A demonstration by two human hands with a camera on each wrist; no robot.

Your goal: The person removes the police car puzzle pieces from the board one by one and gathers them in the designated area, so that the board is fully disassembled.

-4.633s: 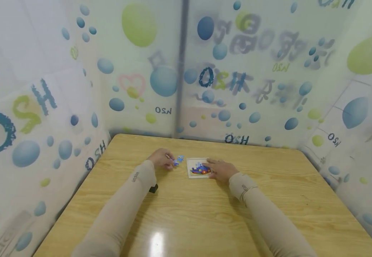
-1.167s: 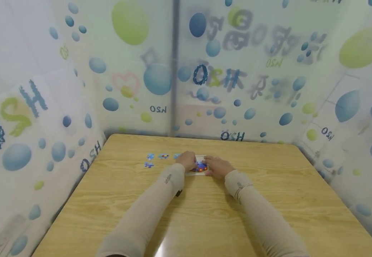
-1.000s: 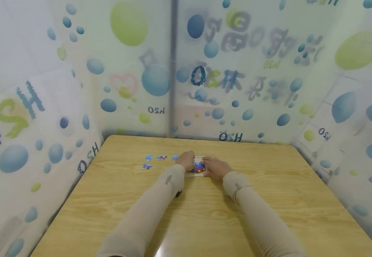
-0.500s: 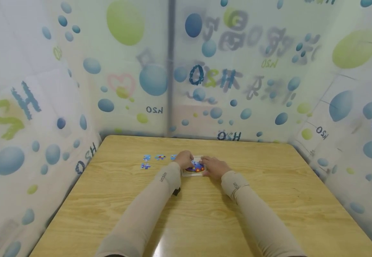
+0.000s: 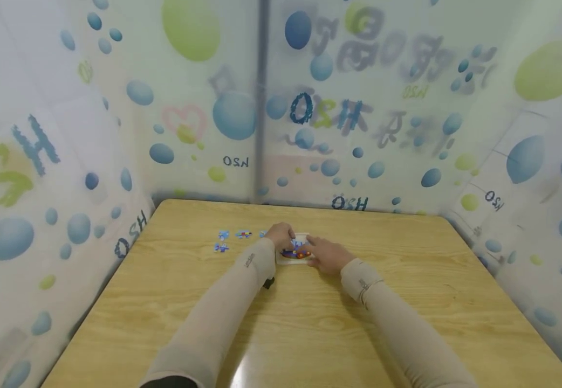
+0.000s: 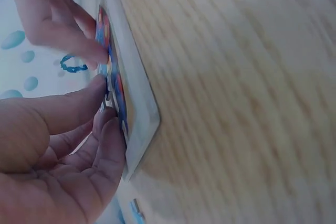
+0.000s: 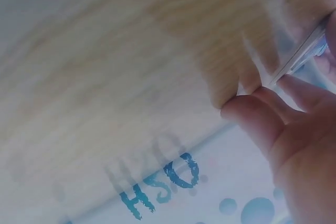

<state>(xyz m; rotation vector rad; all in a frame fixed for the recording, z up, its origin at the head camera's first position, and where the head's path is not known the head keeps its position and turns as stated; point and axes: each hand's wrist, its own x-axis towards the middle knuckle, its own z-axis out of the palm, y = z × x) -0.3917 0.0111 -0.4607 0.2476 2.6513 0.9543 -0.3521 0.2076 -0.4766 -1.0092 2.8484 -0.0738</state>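
A pale-framed puzzle tray (image 5: pixel 296 262) lies on the table, bearing a colourful vehicle-like picture in blue, red and yellow. My left hand (image 5: pixel 279 237) is over its left side; in the left wrist view the thumb and fingers of that hand (image 6: pixel 63 145) pinch a small puzzle piece (image 6: pixel 107 95) against the picture. From the right, my right hand (image 5: pixel 330 255) reaches over the tray, an extended finger touching the picture close to the left fingertips. Its thumb (image 7: pixel 249 116) rests on the table beside the tray's edge in the right wrist view.
Loose blue puzzle pieces lie left of the tray: one at the back left (image 5: pixel 224 235), one below it (image 5: pixel 221 248), a multicoloured one (image 5: pixel 244 234), and another (image 5: pixel 262 234) partly behind my left hand. Patterned curtains (image 5: pixel 203 178) stand around the wooden table (image 5: pixel 310 334).
Since the oldest frame, my left hand has moved right from the loose pieces to the tray. In the last half second, the right hand's finger has extended farther left over the picture.
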